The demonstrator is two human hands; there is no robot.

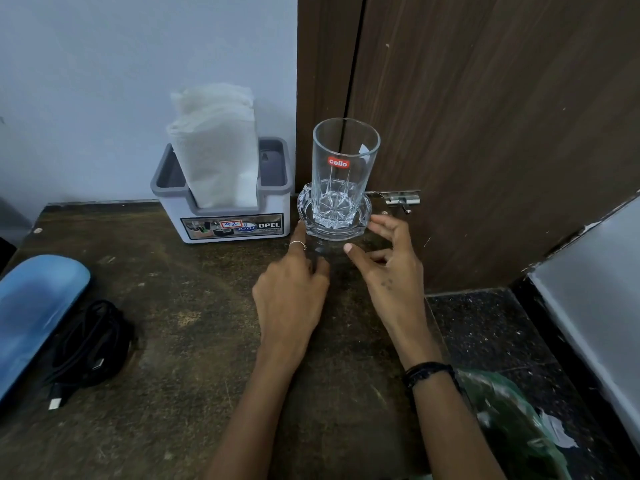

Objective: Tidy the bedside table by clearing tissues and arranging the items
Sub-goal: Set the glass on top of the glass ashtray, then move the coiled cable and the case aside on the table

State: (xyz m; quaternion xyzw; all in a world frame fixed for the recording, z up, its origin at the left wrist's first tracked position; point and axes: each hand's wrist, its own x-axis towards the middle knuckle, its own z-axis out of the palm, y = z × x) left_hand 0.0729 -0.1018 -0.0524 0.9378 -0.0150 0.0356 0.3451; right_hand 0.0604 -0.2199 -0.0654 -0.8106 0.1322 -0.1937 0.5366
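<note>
Both hands' grips open: left hand (291,289) and right hand (388,268) flank the dish (334,230). At 12 o'clock, a nudge could topple the glass (344,168) off the counter (173,306).

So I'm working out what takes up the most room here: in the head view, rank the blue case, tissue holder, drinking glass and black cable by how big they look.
1. Blue case, though it lies nearest the camera
2. Tissue holder
3. Black cable and drinking glass: too alike to rank
</note>
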